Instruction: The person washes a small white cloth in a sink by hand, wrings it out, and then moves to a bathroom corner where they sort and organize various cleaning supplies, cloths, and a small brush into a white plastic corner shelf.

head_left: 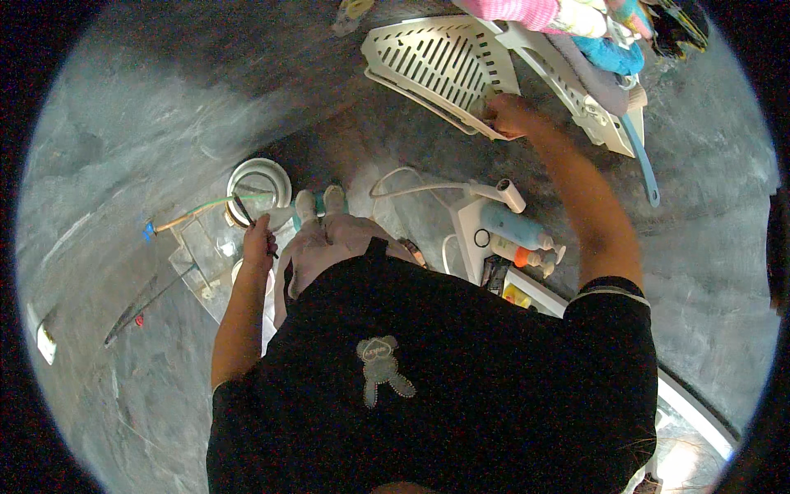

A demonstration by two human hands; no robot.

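Note:
My left hand (259,242) is closed round a thin dark stick (241,211) whose upper end slants toward a white bucket (282,175). What kind of tool the stick is cannot be made out. With my right arm stretched up and forward, my right hand (512,115) is closed at the near right corner of a white slotted corner shelf (436,62). The fingers seem to wrap the shelf's edge and are partly hidden. Nothing shows on the visible slats.
Beside the shelf, a white rack (568,86) carries colourful cloths (609,53), and a blue handle (642,160) hangs from it. Pump bottles (514,226) and a white shower head (510,195) are at my right. A green-and-tan stick (193,214) lies across the bucket.

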